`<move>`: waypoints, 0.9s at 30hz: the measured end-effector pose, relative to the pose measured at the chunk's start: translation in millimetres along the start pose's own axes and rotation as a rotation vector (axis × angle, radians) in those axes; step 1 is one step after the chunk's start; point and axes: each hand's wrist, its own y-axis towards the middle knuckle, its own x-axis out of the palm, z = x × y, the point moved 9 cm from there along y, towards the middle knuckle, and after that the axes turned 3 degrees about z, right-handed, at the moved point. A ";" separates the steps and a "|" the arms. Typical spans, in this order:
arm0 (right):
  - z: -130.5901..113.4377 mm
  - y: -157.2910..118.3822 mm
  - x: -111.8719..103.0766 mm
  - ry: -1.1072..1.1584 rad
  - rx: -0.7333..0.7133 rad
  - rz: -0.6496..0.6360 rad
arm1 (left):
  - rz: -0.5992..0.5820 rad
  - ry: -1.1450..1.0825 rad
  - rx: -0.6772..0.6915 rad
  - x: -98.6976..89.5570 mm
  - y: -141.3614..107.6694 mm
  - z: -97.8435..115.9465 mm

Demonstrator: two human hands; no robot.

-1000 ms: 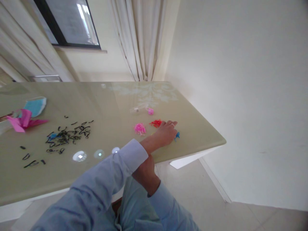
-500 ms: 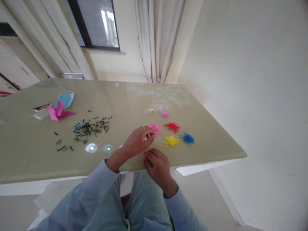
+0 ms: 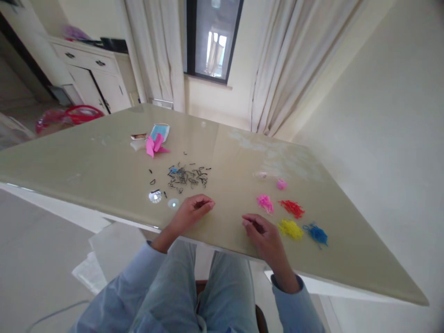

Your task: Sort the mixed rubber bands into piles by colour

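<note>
My left hand is over the table near its front edge, just right of and in front of a pile of small black bands. Its thumb and fingertips are pinched together; anything between them is too small to make out. Farther right, my right hand rests close to the edge, thumb and index finger closed, and no object can be told there. Beside it lie small piles of yellow bands, pink bands, red bands and blue bands. A few blue bands show among the black ones.
Behind the black pile lie a folded pink paper piece, a blue face mask and a small brown-and-white strip. A pink ball-like bundle and a clear plastic piece are behind the coloured piles. A wall borders the right.
My view has turned left. My left hand has moved away from the pink pile, leftward to near the black bands. The right hand stays near the table edge, now farther from the left.
</note>
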 end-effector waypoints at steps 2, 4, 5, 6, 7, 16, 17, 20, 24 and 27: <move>-25.5 15.8 16.9 0.019 -0.052 -0.057 | 0.048 -0.095 -0.019 -4.2 1.1 -2.8; -58.9 33.6 37.7 0.012 -0.134 -0.119 | 0.068 -0.162 -0.007 -5.3 2.0 -4.2; -75.2 43.9 48.5 0.010 -0.169 -0.140 | 0.059 -0.184 0.011 -4.1 2.3 -4.0; -90.9 55.3 59.9 0.009 -0.208 -0.160 | 0.039 -0.197 0.033 -1.8 2.5 -3.2; -105.9 67.4 72.3 0.001 -0.257 -0.179 | 0.016 -0.204 0.054 0.9 2.5 -2.3; -141.0 166.8 205.8 -0.364 -0.485 -0.403 | 0.026 -0.093 0.059 6.3 2.6 -2.8; -139.2 171.2 217.4 -0.431 -0.499 -0.426 | 0.029 -0.089 0.074 5.9 2.9 -2.1; -133.9 179.3 241.6 -0.546 -0.519 -0.469 | 0.042 -0.084 0.094 4.2 4.7 -2.2; -128.1 184.4 256.1 -0.586 -0.517 -0.483 | 0.073 -0.096 0.096 1.5 7.7 -3.7; -124.0 186.2 258.8 -0.607 -0.504 -0.480 | 0.087 -0.072 0.083 0.8 9.1 -5.5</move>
